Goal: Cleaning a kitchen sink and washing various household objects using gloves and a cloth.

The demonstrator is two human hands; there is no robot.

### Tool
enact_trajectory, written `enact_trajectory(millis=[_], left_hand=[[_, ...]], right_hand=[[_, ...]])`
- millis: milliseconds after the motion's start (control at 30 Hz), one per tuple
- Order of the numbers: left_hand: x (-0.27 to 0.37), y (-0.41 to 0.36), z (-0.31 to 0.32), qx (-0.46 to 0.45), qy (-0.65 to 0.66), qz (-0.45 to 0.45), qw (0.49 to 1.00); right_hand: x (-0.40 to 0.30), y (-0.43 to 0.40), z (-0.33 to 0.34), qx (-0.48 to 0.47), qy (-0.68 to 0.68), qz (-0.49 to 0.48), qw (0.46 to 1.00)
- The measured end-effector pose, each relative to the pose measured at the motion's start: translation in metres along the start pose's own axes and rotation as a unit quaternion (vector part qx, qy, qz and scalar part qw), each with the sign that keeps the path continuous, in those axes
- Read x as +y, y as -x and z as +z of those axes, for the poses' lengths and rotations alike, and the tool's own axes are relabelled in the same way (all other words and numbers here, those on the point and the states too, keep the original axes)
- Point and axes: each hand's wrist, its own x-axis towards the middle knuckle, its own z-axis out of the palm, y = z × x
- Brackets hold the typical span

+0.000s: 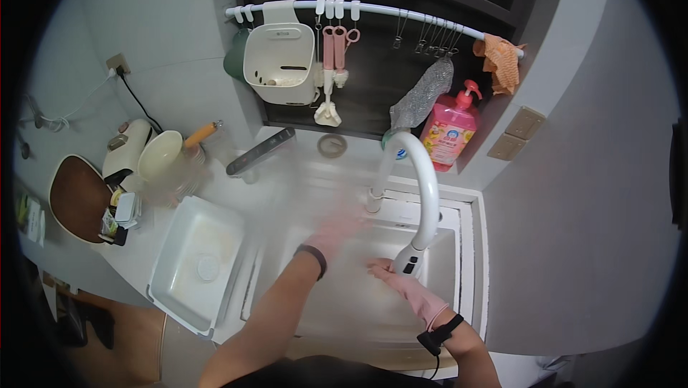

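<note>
Both of my hands wear pink rubber gloves over a white sink (344, 302). My left hand (346, 227) reaches across the sink towards the base of the white gooseneck faucet (428, 189); haze blurs its fingers, so whether it holds anything is hidden. My right hand (381, 268) is beside the faucet's spray head, its fingers partly behind and left of it; I cannot tell whether it grips the head. A dark band is on my left wrist, and a black strapped device on my right.
Left of the sink stands a white plastic basin (196, 270). Farther left are a cream pan (161, 154) and a brown board (80, 200). Behind the faucet stands a pink pump bottle (450, 130). A white rail (376, 8) holds brushes, clips, a white caddy (279, 63) and an orange cloth (501, 63).
</note>
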Motion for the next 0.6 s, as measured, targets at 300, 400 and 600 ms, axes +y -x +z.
enact_trajectory(millis=[300,400,600], left_hand=[[-0.002,0.019,0.007,-0.075,0.138,0.009,0.988],[-0.016,0.033,0.025,0.013,0.043,0.074,0.996],[0.004,0.027,0.028,-0.036,-0.033,0.095,0.994]], right_hand=[[0.053,-0.063,0.0,0.014,0.034,0.047,0.998],[0.049,-0.072,-0.003,0.043,0.061,0.021,0.997],[0.052,-0.101,-0.037,0.114,0.0,-0.069,0.991]])
